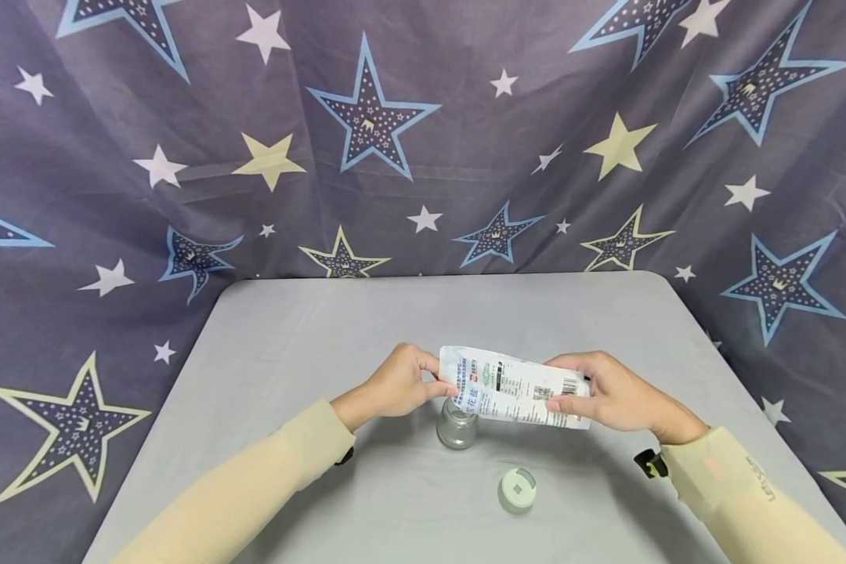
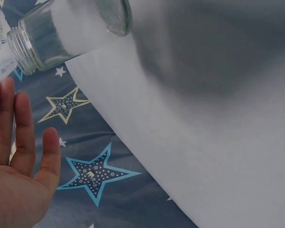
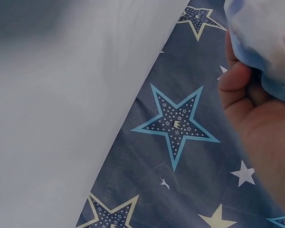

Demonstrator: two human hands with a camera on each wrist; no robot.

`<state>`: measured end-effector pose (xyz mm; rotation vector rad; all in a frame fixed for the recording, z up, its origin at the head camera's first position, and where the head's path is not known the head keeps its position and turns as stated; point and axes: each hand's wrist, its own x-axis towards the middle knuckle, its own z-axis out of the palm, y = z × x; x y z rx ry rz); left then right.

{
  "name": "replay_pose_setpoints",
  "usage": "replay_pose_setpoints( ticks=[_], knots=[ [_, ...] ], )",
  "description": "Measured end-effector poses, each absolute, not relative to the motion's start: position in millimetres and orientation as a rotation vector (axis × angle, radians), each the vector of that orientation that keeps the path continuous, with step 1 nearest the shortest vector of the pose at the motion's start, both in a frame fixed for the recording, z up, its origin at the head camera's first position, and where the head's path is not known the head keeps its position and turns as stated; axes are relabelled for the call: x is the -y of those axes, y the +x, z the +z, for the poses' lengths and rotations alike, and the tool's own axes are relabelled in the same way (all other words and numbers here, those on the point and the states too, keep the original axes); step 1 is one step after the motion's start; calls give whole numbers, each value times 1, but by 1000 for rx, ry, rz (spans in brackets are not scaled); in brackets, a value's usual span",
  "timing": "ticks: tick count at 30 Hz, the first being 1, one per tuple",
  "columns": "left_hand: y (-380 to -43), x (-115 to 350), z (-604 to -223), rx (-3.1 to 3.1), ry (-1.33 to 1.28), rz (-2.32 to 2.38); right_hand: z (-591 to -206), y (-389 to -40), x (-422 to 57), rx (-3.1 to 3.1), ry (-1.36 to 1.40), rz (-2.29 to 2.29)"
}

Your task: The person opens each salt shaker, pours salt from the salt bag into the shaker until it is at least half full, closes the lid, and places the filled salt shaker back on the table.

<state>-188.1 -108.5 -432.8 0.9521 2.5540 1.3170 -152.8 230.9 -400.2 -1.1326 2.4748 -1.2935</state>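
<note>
A white printed salt bag (image 1: 515, 388) is held lengthwise between both hands, its left end over the mouth of a clear glass jar (image 1: 457, 429). My left hand (image 1: 403, 380) pinches the bag's left end between thumb and fingers. My right hand (image 1: 609, 392) grips the other end, thumb on the printed face. In the left wrist view the jar's threaded neck (image 2: 23, 50) is right at the bag's end, and the other fingers of the left hand (image 2: 19, 166) extend beside it. In the right wrist view the bag (image 3: 263, 35) bulges above the curled fingers.
A round pale green lid (image 1: 518, 489) lies on the grey-covered table (image 1: 324, 329), in front and to the right of the jar. Behind and at the sides hangs a dark star-patterned cloth (image 1: 437, 94).
</note>
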Motion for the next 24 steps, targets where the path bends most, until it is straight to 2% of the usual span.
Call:
replay_pose_setpoints(
  ticks=[24],
  knots=[
    [-186, 109, -438, -2574, 968, 1375, -392, -156, -228, -2522, -1176, -1223]
  ],
)
